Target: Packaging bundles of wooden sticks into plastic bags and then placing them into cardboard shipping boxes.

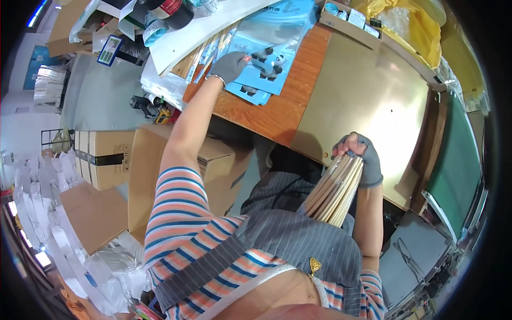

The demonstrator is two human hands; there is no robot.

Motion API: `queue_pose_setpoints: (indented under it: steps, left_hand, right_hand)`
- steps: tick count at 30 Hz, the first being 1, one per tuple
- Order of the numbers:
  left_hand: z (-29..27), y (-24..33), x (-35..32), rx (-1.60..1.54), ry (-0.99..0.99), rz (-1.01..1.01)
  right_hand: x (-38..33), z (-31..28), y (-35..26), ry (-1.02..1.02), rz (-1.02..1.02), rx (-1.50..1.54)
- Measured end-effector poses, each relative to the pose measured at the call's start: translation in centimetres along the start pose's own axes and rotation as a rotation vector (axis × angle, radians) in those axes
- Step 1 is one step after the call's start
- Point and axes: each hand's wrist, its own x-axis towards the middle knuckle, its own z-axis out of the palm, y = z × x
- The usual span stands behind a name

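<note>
Pale wooden sticks sit bundled in the gloved right hand, its grip closed round them. The gloved left hand rests fingers spread, grip wide, on blue panda-printed bags on the surface.

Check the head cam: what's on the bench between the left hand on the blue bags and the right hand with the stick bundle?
Head view: between the left hand on the blue panda-print bags and the right hand gripping the wooden stick bundle, only bare orange-brown wooden tabletop and brass-coloured metal plate.

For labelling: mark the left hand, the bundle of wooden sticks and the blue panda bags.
left hand [230, 65], head view, back of glove.
bundle of wooden sticks [336, 189], head view, mid-length.
blue panda bags [272, 66], head view, panda print.
</note>
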Motion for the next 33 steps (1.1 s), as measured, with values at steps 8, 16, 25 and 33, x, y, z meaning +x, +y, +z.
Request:
queue_pose_setpoints:
  steps: [8,16,25,33]
  left_hand:
    - [-4.6,13.0,1.7,-0.411,-0.106,-0.056]
    - [6.8,18.0,-7.6,0.393,-0.02,0.415]
    - [7.7,23.0,-5.6,0.283,-0.077,0.528]
    - [12.3,25.9,-7.4,-0.574,-0.355,-0.074]
  right_hand:
    - [-0.7,1.0,-0.9,0.016,-0.027,-0.19]
    - [-2.8,0.1,-1.1,-0.036,-0.016,-0.116]
    - [-4.6,-0.9,-1.6,-0.072,-0.08,-0.172]
    - [-5.3,-3.4,-0.9,0.041,-0.044,-0.088]
